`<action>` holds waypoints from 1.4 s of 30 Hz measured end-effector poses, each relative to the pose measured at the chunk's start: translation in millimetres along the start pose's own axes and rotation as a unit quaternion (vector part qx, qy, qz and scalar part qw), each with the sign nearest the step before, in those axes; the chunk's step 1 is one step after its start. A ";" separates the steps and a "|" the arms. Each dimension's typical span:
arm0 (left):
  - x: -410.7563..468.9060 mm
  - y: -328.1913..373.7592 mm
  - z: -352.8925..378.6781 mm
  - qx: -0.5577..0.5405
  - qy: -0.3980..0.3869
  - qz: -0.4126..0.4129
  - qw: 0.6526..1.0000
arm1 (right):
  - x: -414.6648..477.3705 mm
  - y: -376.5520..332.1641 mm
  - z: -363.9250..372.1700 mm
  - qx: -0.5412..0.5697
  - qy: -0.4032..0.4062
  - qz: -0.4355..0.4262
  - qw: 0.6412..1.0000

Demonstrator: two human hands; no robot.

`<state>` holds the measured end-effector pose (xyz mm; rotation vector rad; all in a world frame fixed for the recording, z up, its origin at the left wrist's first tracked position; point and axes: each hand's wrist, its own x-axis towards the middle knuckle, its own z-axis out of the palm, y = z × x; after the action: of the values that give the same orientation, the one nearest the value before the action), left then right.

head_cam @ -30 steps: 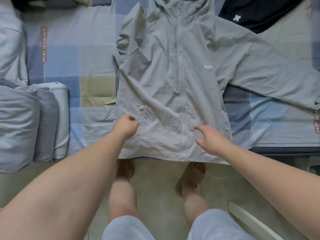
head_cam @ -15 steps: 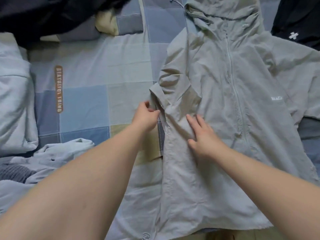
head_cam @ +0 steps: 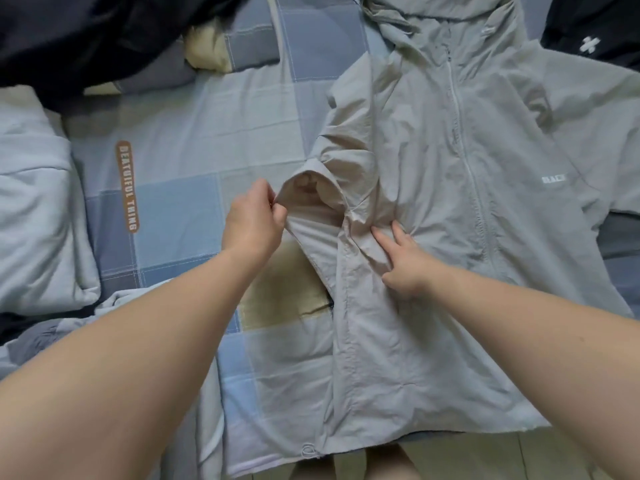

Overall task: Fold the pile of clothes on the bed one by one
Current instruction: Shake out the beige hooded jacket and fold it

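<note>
Patchwork cotton in blues, pale greys and one tan square covers the bed [head_cam: 194, 140], which fills nearly the whole frame. A brown label [head_cam: 127, 187] with pale lettering sits on the sheet at centre left. Along the bottom edge the sheet ends and a strip of pale floor [head_cam: 502, 459] shows, with what look like the person's feet [head_cam: 311, 467] just below the mattress edge.

A light grey hooded jacket [head_cam: 450, 161] lies front up across the right half of the frame, with its hood at the top edge and its hem at the foot of the bed. A white zip runs down it. The sleeve on the frame's left is bent back over the chest, and its cuff [head_cam: 311, 188] gapes toward centre frame.

The left hand [head_cam: 254, 220] is clenched on the rim of that cuff, pinching the cloth and lifting it a little off the sheet. The right hand [head_cam: 405, 261] is released, its fingers straight and pressing flat on the jacket beside the sleeve's fold.

Dark clothing [head_cam: 86, 39] is heaped in the upper left corner. A dark garment with a white cross [head_cam: 588, 29] lies at the upper right, touching the jacket's shoulder. A pale blue duvet [head_cam: 34, 209] bulges along the left edge, and below it, at the lower left, lie blue-grey clothes [head_cam: 45, 337], partly hidden by the left forearm.
</note>
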<state>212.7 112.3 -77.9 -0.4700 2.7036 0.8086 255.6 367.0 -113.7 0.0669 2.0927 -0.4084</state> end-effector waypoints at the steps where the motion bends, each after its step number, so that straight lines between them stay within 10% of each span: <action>1: -2.7 -2.6 -7.8 0.009 0.009 0.011 1.000 | -0.8 -1.7 -1.7 0.004 -0.002 -0.001 1.000; 6: -9.1 -6.5 -0.2 -0.102 -0.054 -0.119 0.986 | -5.9 -2.6 -5.7 0.001 0.014 -0.013 1.000; 10: -23.8 -9.7 31.6 -0.263 -0.204 -0.291 0.897 | -7.4 2.3 -3.9 -0.018 0.018 -0.024 0.999; 14: -35.6 -9.1 57.6 -0.211 -0.159 -0.306 0.915 | -5.2 9.4 -0.5 -0.031 0.017 -0.032 0.999; 21: -34.3 -31.7 -55.3 0.066 0.072 -0.138 0.986 | -18.9 26.4 -2.9 -0.100 -0.043 0.016 0.994; 34: -0.4 -82.6 -244.3 0.163 0.376 0.103 0.906 | -43.2 -103.1 -29.1 -0.132 -0.010 -0.013 0.991; 42: 13.2 -175.7 -220.6 0.218 0.131 0.267 0.930 | -29.7 -263.5 -8.5 0.064 0.213 -0.175 0.959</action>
<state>230.3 -155.1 10.8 0.2952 3.1832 0.2318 209.3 124.8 -15.8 -0.1566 2.5086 -0.8030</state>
